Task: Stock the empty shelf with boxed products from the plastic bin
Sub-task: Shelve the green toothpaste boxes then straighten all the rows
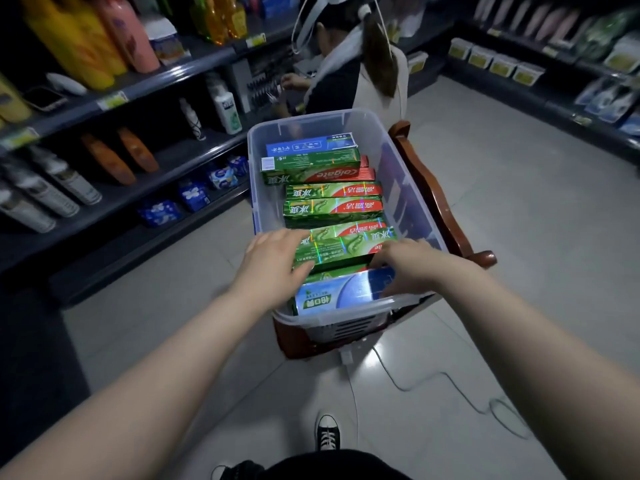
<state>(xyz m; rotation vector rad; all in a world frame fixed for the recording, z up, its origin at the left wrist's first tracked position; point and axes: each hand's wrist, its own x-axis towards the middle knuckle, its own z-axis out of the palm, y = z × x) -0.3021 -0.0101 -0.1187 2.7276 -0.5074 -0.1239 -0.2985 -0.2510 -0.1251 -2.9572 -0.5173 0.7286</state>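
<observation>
A clear plastic bin [263, 216] sits on a dark wooden stand [436, 195] in the aisle, filled with several green, red and blue toothpaste boxes. My left hand [277, 258] grips the left end of a green toothpaste box [343, 249] near the bin's front. My right hand [405, 265] holds that box's right end, its fingers also touching the blue-and-white box [346, 292] below. The shelf unit [194, 157] stands to the left, with bare stretches on its lower boards.
Another person [363, 74] crouches beyond the bin at the left shelves. Bottles and blue packs fill the left shelving; packaged goods line the right shelves [554, 81]. A white cable [450, 382] trails over the tiled floor. My shoe [327, 433] is below the bin.
</observation>
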